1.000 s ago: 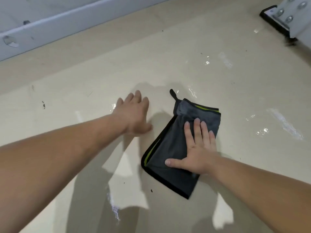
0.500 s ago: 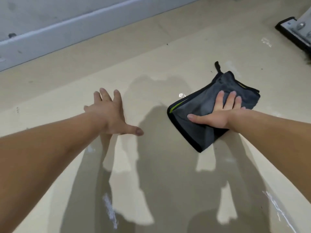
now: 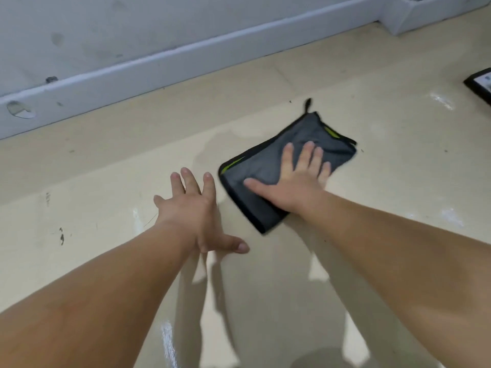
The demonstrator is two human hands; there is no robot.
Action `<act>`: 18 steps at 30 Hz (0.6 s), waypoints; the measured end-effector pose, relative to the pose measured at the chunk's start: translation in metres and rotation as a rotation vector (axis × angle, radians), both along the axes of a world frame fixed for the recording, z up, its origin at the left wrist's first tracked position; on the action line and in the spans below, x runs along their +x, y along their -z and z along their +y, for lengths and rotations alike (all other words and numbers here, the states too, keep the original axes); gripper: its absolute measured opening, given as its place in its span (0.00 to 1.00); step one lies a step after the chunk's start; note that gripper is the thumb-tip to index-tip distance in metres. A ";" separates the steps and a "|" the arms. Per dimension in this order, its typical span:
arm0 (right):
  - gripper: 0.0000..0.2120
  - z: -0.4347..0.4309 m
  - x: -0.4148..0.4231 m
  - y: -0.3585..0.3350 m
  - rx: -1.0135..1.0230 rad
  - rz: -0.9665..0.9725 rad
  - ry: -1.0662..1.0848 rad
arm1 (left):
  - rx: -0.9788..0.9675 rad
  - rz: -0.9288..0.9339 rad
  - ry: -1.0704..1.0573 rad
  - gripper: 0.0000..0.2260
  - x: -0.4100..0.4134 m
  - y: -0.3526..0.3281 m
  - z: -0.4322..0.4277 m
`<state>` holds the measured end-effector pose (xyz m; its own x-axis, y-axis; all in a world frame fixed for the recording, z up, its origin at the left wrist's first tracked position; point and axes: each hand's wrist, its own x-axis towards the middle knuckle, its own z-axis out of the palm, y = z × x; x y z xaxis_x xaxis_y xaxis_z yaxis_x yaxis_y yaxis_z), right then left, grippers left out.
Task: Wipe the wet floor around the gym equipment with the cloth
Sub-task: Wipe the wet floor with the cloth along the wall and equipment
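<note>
A folded dark grey cloth (image 3: 255,166) with black edging and a green stripe lies flat on the glossy beige floor (image 3: 398,168). My right hand (image 3: 297,179) presses down on it, palm flat and fingers spread. My left hand (image 3: 196,213) rests flat on the bare floor just left of the cloth, fingers apart and nothing in it. A black-edged foot of the gym equipment (image 3: 479,86) shows at the right edge. Wet streaks (image 3: 441,100) glint near that foot.
A grey wall with a white skirting board (image 3: 186,62) runs along the back. A white block (image 3: 414,14) juts out at the top right corner. More wet streaks (image 3: 167,338) and dark specks (image 3: 61,236) mark the floor close to me.
My right hand has pushed the cloth away from me and then back towards the left, closer to my left hand. The equipment foot has slid towards the right edge of view.
</note>
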<state>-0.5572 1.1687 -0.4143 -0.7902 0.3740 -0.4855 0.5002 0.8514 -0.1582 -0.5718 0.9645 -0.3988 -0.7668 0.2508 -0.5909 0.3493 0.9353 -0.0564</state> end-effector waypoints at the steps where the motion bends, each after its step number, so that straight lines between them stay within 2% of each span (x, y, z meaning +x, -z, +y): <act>1: 0.64 -0.015 0.002 0.005 -0.008 0.022 -0.138 | -0.005 -0.001 -0.001 0.79 0.000 0.000 0.000; 4: 0.60 -0.026 0.007 0.011 -0.042 0.056 -0.444 | -0.024 0.005 -0.003 0.78 0.001 -0.001 0.000; 8: 0.64 0.013 -0.012 0.003 -0.029 -0.022 -0.589 | -0.017 -0.009 0.003 0.77 0.002 -0.001 -0.001; 13: 0.67 0.021 -0.052 -0.005 -0.013 -0.111 -0.480 | 0.003 -0.002 0.010 0.77 0.002 0.002 -0.004; 18: 0.62 0.000 -0.115 -0.007 0.005 -0.056 -0.153 | 0.047 -0.021 0.001 0.76 0.001 0.003 -0.004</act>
